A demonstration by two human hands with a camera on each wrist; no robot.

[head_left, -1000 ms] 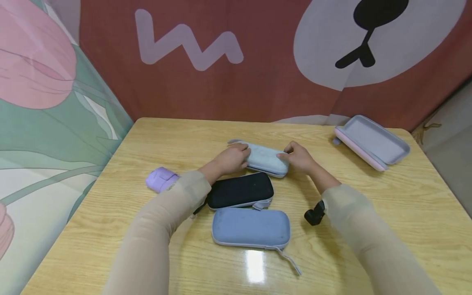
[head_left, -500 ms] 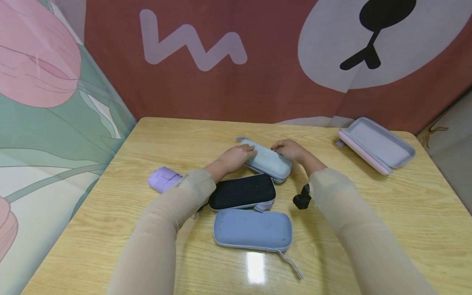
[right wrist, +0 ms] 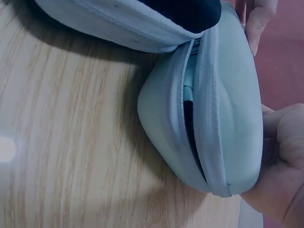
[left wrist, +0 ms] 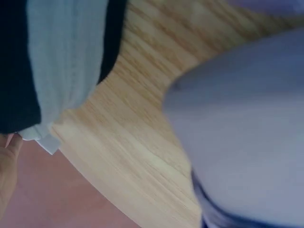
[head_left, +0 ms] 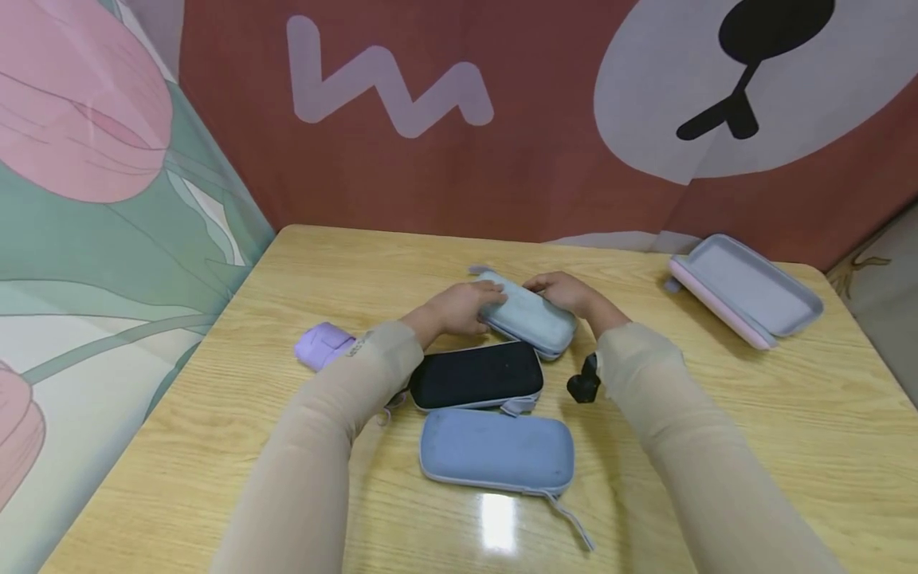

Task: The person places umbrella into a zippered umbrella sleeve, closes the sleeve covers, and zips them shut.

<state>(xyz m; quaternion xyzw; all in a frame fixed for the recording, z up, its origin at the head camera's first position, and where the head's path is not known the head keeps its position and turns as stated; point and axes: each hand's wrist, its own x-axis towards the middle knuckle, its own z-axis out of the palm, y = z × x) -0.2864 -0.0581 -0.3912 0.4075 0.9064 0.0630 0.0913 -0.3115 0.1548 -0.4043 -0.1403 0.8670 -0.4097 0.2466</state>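
Note:
A pale blue-green zippered pencil case (head_left: 534, 315) lies at an angle near the back of the table. My left hand (head_left: 462, 307) grips its left end, fingers over the lid and thumb at the front. At its far long side, my right hand (head_left: 570, 293) holds the edge with curled fingers, partly hidden behind it. In the right wrist view the zipper of this pencil case (right wrist: 237, 118) gapes, and something dark shows inside. A black pencil case (head_left: 476, 375) with a grey zipper band sits just in front, close against it. Nearest me lies a blue pencil case (head_left: 495, 450) with a zipper cord.
An opened pink and grey case (head_left: 753, 287) stands at the back right of the wooden table (head_left: 717, 414). To the left is a small purple folded item (head_left: 323, 344), beside my left sleeve (head_left: 315, 430). A red printed curtain (head_left: 430, 183) hangs behind the table's far edge.
My right hand has shifted from the pale case's right end to its far side. That case has turned, its right end swinging toward me. The left hand keeps its hold.

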